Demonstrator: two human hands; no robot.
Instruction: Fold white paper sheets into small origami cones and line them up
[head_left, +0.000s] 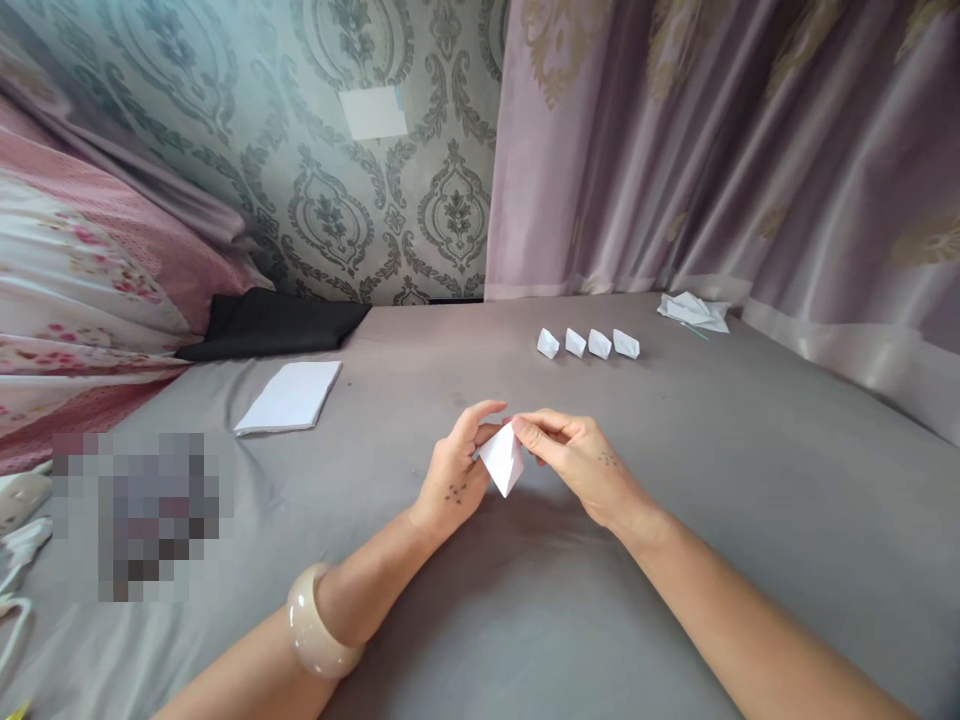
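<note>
A small piece of white folded paper [502, 462] hangs over the grey cloth, one point facing down. Pinched between thumb and fingers of my right hand [581, 455] is its upper corner. My left hand [459, 468] holds the paper from the left and behind, its upper digit lifted off the sheet; its other fingers are partly hidden by the paper. Beyond my hands, several small folded white paper shapes [600, 344] stand in a row on the cloth.
A stack of white paper [292, 397] lies to the left, with a black cloth [277, 322] behind it. Loose paper pieces [694, 311] sit at the far right by the curtain [615, 150]. White cables [19, 560] and a blurred-out patch [150, 515] are at the left edge.
</note>
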